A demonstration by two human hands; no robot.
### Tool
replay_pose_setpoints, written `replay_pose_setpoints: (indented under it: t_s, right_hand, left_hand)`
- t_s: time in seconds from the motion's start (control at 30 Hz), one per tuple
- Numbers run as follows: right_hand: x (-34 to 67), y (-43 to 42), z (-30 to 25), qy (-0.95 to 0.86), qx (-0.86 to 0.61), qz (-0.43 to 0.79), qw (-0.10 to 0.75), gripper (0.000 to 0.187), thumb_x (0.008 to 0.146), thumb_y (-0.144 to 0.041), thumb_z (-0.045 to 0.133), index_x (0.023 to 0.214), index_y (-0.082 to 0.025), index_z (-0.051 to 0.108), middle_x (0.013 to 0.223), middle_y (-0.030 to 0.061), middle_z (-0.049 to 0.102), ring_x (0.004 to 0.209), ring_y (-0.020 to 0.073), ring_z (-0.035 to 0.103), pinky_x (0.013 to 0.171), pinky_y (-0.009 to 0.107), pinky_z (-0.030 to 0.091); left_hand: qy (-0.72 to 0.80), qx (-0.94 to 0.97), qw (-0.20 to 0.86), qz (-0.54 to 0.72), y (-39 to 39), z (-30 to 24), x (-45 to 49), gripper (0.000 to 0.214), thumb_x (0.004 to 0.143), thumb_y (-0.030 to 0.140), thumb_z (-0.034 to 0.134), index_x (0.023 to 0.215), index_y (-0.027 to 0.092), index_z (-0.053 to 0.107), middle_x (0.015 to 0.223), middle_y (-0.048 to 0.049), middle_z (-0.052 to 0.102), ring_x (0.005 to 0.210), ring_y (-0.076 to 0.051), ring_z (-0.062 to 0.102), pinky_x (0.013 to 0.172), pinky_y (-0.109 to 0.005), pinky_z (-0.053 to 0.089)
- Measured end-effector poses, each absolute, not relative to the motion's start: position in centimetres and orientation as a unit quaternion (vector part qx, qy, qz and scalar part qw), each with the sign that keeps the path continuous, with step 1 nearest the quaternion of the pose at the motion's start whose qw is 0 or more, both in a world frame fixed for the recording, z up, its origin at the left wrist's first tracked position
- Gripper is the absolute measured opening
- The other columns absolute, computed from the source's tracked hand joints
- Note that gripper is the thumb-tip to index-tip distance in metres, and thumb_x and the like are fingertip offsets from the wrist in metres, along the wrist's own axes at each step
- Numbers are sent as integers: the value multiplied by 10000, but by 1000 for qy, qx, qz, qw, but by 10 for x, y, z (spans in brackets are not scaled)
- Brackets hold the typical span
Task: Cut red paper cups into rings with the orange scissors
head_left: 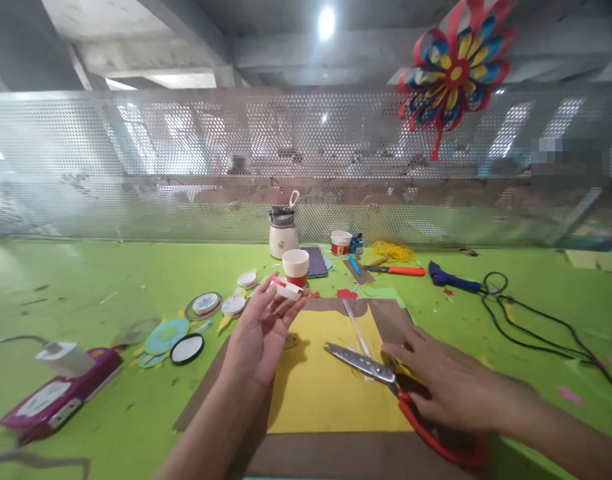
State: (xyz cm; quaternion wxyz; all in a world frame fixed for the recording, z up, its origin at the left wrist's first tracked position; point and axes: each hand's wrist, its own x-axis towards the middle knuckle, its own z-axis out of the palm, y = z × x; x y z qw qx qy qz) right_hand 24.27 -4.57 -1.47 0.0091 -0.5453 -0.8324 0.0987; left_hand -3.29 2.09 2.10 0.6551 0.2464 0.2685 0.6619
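Note:
My left hand (266, 330) is raised above the yellow sheet, its fingertips closed on a small curved white piece with red ends, like a paper cup offcut (287, 289). Behind that piece stands a white paper cup (296, 263) with a red base. My right hand (446, 373) curls over a pair of red-handled scissors (363, 363), thumb on the near side and fingers on the far side. The blades are together and point left over the yellow sheet (316, 393). A yellow bit shows under my right fingers; its kind is unclear. A brown board (326, 457) lies beneath the sheet.
At left are a purple power strip (61, 393), a round black-rimmed disc (187, 349) and a tape roll (206, 303). A bottle (283, 237) and an orange-handled knife (406, 271) stand or lie behind. A blue corded tool (453, 279) lies right. A paper flower (456, 73) hangs above.

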Motion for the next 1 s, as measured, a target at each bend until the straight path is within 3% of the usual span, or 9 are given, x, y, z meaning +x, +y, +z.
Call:
replay_pose_setpoints:
  t_s: [0.17, 0.3, 0.53, 0.7, 0.77, 0.83, 1.0]
  right_hand:
    - [240, -56, -19, -819, -563, 96, -52, 510, 780, -203, 557, 1281, -285, 598, 1245, 191, 631, 1064, 410, 635, 825, 548, 524]
    - [240, -53, -27, -810, -571, 130, -24, 600, 720, -118, 566, 1298, -277, 560, 1337, 177, 584, 1191, 400, 573, 860, 493, 501]
    - [235, -51, -30, -793, -587, 158, 32, 254, 764, -176, 555, 1001, -244, 617, 994, 94, 674, 885, 319, 638, 715, 397, 452]
    - [244, -55, -26, -773, -589, 205, 119, 145, 847, -238, 530, 902, -264, 662, 880, 43, 709, 810, 272, 652, 676, 340, 460]
    - [251, -53, -22, -761, -579, 242, 162, 216, 916, -307, 467, 872, -253, 672, 799, 23, 709, 718, 236, 659, 621, 310, 485]
    - [256, -50, -17, -750, -567, 271, 207, 299, 952, -381, 424, 902, -234, 679, 794, 29, 713, 702, 227, 671, 606, 304, 519]
    - [255, -46, 5, -743, -519, 304, 294, 371, 917, -393, 528, 1232, -231, 638, 939, 73, 730, 844, 245, 701, 715, 332, 584]
  left_hand:
    - [242, 234, 633, 697, 20, 24, -37, 159, 877, 89, 595, 1014, 165, 622, 865, -58, 734, 822, -177, 732, 867, -334, 593]
    - [234, 236, 632, 701, 18, 27, -36, 164, 895, 82, 561, 1035, 138, 624, 885, -96, 733, 847, -211, 736, 816, -342, 611]
    - [197, 252, 662, 678, 15, 27, -33, 238, 908, 84, 525, 1121, 92, 630, 960, -142, 746, 847, -241, 749, 788, -342, 627]
    - [210, 253, 682, 654, 16, 25, -31, 250, 915, 110, 527, 1138, 91, 639, 1039, -170, 742, 880, -280, 754, 762, -315, 629]
    - [214, 254, 686, 648, 17, 23, -30, 231, 910, 111, 537, 1110, 94, 653, 1039, -166, 745, 896, -286, 751, 781, -323, 627]
    - [218, 255, 687, 644, 17, 21, -29, 200, 906, 111, 544, 1062, 90, 667, 1028, -166, 749, 919, -299, 746, 809, -342, 623]
    - [250, 237, 691, 635, 17, 17, -26, 158, 907, 119, 545, 972, 74, 682, 1051, -185, 749, 944, -316, 741, 798, -336, 629]
